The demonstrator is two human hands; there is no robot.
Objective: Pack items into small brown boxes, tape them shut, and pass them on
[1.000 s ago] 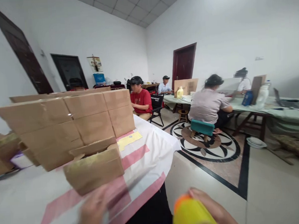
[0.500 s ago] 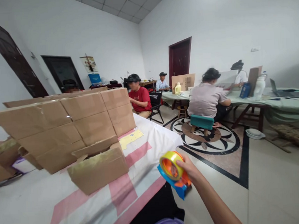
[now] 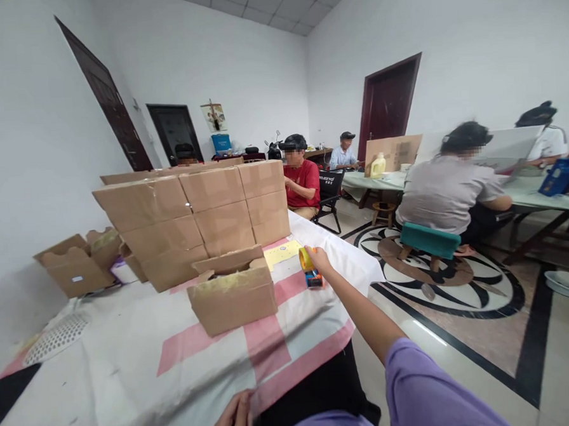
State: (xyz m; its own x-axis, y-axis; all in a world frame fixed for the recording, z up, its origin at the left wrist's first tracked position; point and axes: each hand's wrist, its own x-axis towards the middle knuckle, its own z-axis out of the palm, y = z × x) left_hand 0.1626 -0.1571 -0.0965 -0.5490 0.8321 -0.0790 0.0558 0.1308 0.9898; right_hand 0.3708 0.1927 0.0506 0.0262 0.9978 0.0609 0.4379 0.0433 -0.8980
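My right hand (image 3: 319, 260) reaches far out over the table and grips a tape dispenser (image 3: 309, 269) with a yellow roll and a blue and orange body, which rests on the white and pink cloth (image 3: 129, 348). Just left of it stands a small open cardboard box (image 3: 234, 290) with its flaps up. My left hand (image 3: 233, 422) lies at the near table edge with the fingers curled against the cloth, holding nothing I can see.
A wall of stacked closed cartons (image 3: 193, 211) stands behind the open box. Open cartons (image 3: 75, 265) sit at the far left. A yellow sheet (image 3: 281, 253) lies by the dispenser. Several people sit at other tables to the right; a teal stool (image 3: 429, 240) stands on the patterned floor.
My right hand has carried the tape dispenser from near my body out to the table beside the open box. My left hand has drawn back to the near edge.
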